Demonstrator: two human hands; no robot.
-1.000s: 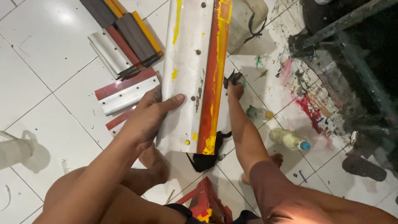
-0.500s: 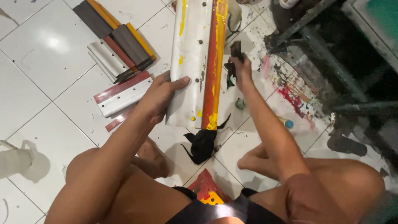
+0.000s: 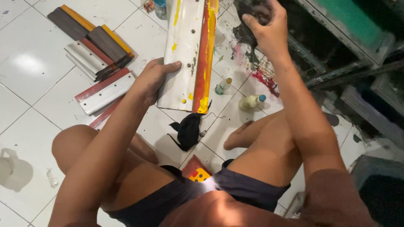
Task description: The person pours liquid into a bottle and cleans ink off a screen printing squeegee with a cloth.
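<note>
Squeegee held by its edge, dark rag in my other fist.

My left hand (image 3: 152,80) grips the lower left edge of the long white squeegee (image 3: 185,50), thumb on top, fingers curled beneath; it runs from upper centre of the frame down to mid-frame, its right strip smeared red, orange and yellow. My right hand (image 3: 266,26), upper right of centre, is closed around a dark rag (image 3: 249,12). Spare squeegees (image 3: 90,54) lie at upper left; a black cloth (image 3: 187,131) sits on the tiles at centre.

1. Dark navy shorts, only garment seen.
2. Arms bare, no sleeves; torso bare.
3. Legs and feet bare.
4. Hands: left hand (image 3: 152,80), right hand (image 3: 266,26), ungloved, no rings or watch.
</note>
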